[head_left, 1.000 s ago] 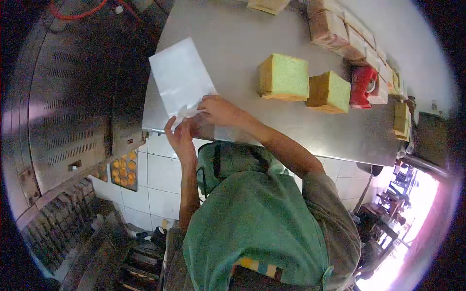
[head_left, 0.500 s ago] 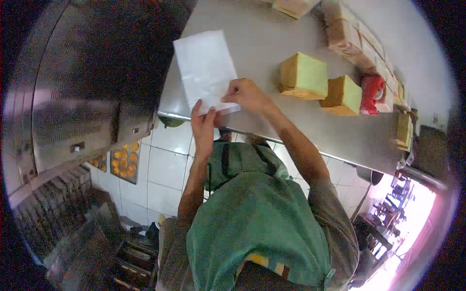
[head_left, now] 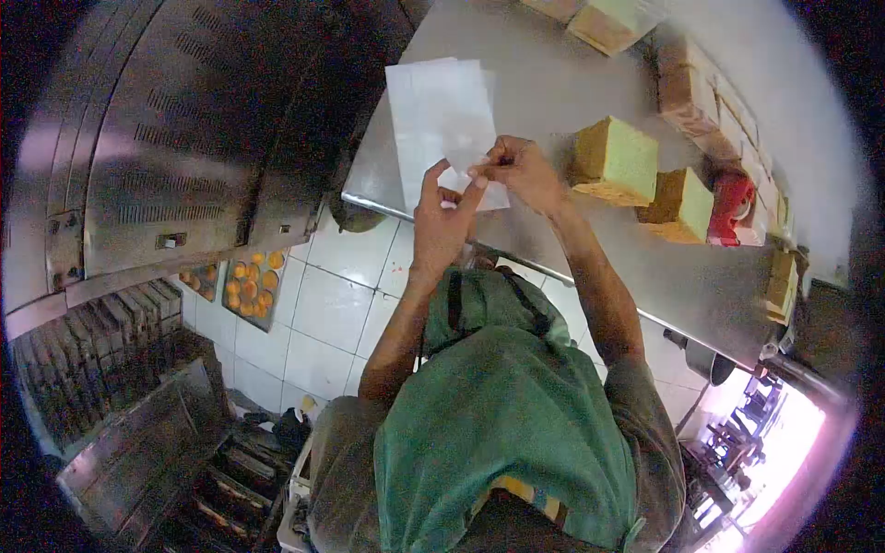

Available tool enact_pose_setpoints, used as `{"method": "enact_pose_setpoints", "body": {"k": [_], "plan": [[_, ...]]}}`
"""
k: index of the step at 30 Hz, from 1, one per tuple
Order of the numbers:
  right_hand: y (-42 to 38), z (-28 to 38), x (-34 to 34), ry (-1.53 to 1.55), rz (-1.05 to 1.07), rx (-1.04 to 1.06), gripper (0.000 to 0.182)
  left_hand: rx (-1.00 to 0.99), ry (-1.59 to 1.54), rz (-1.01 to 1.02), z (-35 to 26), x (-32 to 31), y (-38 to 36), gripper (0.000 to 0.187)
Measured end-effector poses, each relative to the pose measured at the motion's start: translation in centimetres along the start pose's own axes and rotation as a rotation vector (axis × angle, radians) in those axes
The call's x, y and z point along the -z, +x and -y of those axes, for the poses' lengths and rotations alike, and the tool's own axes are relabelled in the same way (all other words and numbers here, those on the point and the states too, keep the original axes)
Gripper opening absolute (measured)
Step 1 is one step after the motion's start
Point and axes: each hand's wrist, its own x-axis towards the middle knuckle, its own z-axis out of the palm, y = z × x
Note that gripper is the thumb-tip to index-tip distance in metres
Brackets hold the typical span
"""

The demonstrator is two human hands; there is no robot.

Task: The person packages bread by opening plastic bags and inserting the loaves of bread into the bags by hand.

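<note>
A small stack of white, see-through plastic bags (head_left: 433, 111) lies flat on the metal table. Over its near end, my right hand (head_left: 527, 175) pinches the edge of the top plastic bag between thumb and fingertips. My left hand (head_left: 445, 214) is curled at the same edge, its thumb reaching my right fingertips and its index finger bent apart from the thumb. The film between the fingers is thin and hard to make out. To the right of my right hand stand two block-shaped loaves, a yellow-green loaf (head_left: 616, 161) and a browner loaf (head_left: 680, 205).
Wrapped loaves (head_left: 710, 101) line the wall side of the metal table (head_left: 544, 83). A red tape dispenser (head_left: 731, 207) stands by them. A steel oven (head_left: 175, 138) rises at left, above trays of round baked pieces (head_left: 251, 288) and dark baking tins (head_left: 101, 359).
Both hands have come together at the bag's near edge, and my left hand has risen from the table's rim. The whole view has shifted, moving the table to the right.
</note>
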Motion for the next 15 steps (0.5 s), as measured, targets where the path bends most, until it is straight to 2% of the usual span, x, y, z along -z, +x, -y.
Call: {"method": "enact_pose_setpoints", "body": {"k": [1,2,4,5,7,9,10,13,15], "plan": [[0.1,-0.3,-0.1,0.064,-0.01,0.054,0.019,-0.023,-0.023,-0.034,-0.7,-0.4,0.3,0.058],[0.1,-0.5,0.1,0.058,0.004,0.06,0.018,-0.024,-0.112,-0.011,-1.5,-0.6,0.7,0.043],[-0.1,1.0,0.8,0.046,0.024,0.075,0.017,-0.017,-0.245,0.038,-1.0,-0.4,2.2,0.034],[0.0,0.7,1.3,0.116,-0.079,0.135,0.017,-0.013,-0.31,0.066,-0.9,-0.5,2.7,0.03],[0.1,0.5,2.9,0.254,-0.284,0.258,0.016,-0.095,-0.388,-0.085,-1.9,-0.9,2.3,0.022],[-0.5,1.5,5.0,0.424,-0.46,0.267,0.015,-0.208,-0.455,-0.215,-0.4,-0.9,2.3,0.02],[-1.0,2.6,5.9,0.511,-0.548,0.272,0.015,-0.184,-0.482,-0.223,0.1,-0.6,2.3,0.019],[-2.9,5.5,7.3,0.278,-0.538,0.337,0.013,-0.136,-0.163,-0.188,0.2,-1.1,2.0,0.019],[-3.8,6.1,7.6,0.127,-0.529,0.392,0.011,-0.487,0.093,-0.362,-1.6,-2.9,1.6,0.021]]}}
